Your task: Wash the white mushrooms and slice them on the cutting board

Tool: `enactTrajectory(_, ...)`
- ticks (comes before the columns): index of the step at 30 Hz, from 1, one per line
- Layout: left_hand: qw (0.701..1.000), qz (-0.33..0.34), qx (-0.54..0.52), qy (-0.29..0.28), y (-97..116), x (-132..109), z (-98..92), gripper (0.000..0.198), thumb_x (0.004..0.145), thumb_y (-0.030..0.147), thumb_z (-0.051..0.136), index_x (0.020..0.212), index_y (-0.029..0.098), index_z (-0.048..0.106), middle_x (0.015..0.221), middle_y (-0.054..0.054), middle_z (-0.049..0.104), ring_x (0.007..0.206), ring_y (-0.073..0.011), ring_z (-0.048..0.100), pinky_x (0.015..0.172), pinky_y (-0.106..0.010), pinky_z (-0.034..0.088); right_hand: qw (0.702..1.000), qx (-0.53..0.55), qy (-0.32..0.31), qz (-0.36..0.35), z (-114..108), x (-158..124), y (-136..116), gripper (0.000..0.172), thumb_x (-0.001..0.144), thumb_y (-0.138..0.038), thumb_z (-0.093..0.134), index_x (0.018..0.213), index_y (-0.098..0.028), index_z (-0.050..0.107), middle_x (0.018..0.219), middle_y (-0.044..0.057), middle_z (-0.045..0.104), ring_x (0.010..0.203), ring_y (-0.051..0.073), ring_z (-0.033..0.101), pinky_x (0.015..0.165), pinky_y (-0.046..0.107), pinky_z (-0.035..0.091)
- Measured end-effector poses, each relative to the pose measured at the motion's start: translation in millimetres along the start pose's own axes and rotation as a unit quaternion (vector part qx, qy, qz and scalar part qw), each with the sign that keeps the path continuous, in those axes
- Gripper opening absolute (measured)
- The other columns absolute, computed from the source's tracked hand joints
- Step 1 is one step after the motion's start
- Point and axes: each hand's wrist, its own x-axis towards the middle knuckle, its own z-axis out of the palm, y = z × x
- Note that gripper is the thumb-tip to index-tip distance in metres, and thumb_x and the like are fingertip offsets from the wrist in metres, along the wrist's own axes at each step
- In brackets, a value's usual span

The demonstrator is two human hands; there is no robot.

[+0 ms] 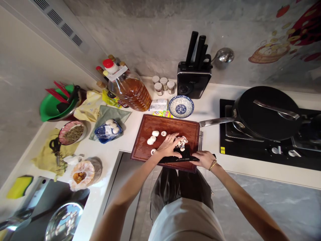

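On a brown cutting board (144,125), my right hand (205,160) is closed around the handle of a black-bladed kitchen knife (184,154). The blade lies low over the board's near edge, pointing left. My left hand (168,147) reaches across the board with thumb and fingers apart. Its fingertips are at a small heap of sliced mushrooms (184,140), and its thumb is beside the blade. I cannot tell whether the fingers press on any slice. Left of that hand lie several white mushrooms (151,140); one (153,151) is partly hidden by my wrist.
Right of the board, a lidded black pan (265,110) sits on the stove, its handle (217,121) pointing at the board. Behind stand a patterned plate (181,106), a knife block (193,80) and an oil jug (131,92). Packaged mushrooms (109,130) lie left; a sink (50,197) is lower left.
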Motion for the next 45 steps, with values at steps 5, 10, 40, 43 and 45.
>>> enactTrajectory(5, 0.998, -0.021, 0.041, 0.032, -0.4, 8.4, 16.5, 0.089, 0.069, 0.066, 0.059, 0.141, 0.021, 0.031, 0.144, -0.018, 0.03, 0.134, -0.0327, 0.025, 0.109, -0.051, 0.017, 0.999, -0.039, 0.017, -0.02, -0.5, -2.0, -0.6, 0.038, 0.088, -0.051, 0.046, 0.095, -0.02, 0.068, 0.075, 0.005, 0.068, 0.067, 0.014, 0.061, 0.06, 0.023, 0.037)
enactTrajectory(10, 0.993, -0.062, 0.082, 0.065, -4.6, 26.2, 26.0, 0.074, 0.077, 0.059, 0.056, 0.136, 0.018, 0.039, 0.143, -0.018, 0.033, 0.134, -0.031, 0.028, 0.109, -0.05, 0.019, 0.998, -0.042, 0.02, -0.042, -1.6, -6.8, -4.1, 0.035, 0.086, -0.049, 0.05, 0.097, -0.021, 0.067, 0.076, 0.003, 0.069, 0.068, 0.015, 0.064, 0.061, 0.024, 0.04)
enactTrajectory(40, 0.879, -0.46, -0.009, 0.123, 43.0, -90.8, 81.2, 0.065, 0.086, 0.05, 0.048, 0.14, 0.017, 0.034, 0.104, -0.013, 0.065, 0.09, -0.023, 0.064, 0.076, -0.03, 0.048, 0.978, 0.075, 0.077, 0.177, 40.2, -51.5, -57.8, 0.05, 0.092, -0.053, 0.031, 0.093, -0.016, 0.065, 0.084, 0.01, 0.072, 0.076, 0.022, 0.068, 0.071, 0.03, 0.049)
enactTrajectory(43, 0.877, -0.448, -0.039, 0.168, 42.9, -89.5, 85.1, 0.06, 0.086, 0.049, 0.049, 0.137, 0.021, 0.038, 0.11, -0.01, 0.064, 0.095, -0.0212, 0.063, 0.079, -0.028, 0.048, 0.984, 0.048, 0.055, 0.163, 35.3, -42.9, -67.9, 0.048, 0.094, -0.048, 0.028, 0.097, -0.016, 0.064, 0.087, 0.011, 0.072, 0.076, 0.021, 0.068, 0.068, 0.028, 0.047)
enactTrajectory(45, 0.876, -0.439, -0.055, 0.19, 43.3, -89.1, 86.2, 0.055, 0.086, 0.047, 0.049, 0.134, 0.021, 0.04, 0.111, -0.009, 0.064, 0.096, -0.02, 0.063, 0.082, -0.027, 0.047, 0.986, 0.032, 0.036, 0.159, 31.9, -38.7, -71.0, 0.048, 0.095, -0.047, 0.027, 0.097, -0.017, 0.064, 0.085, 0.01, 0.072, 0.075, 0.021, 0.068, 0.066, 0.027, 0.045)
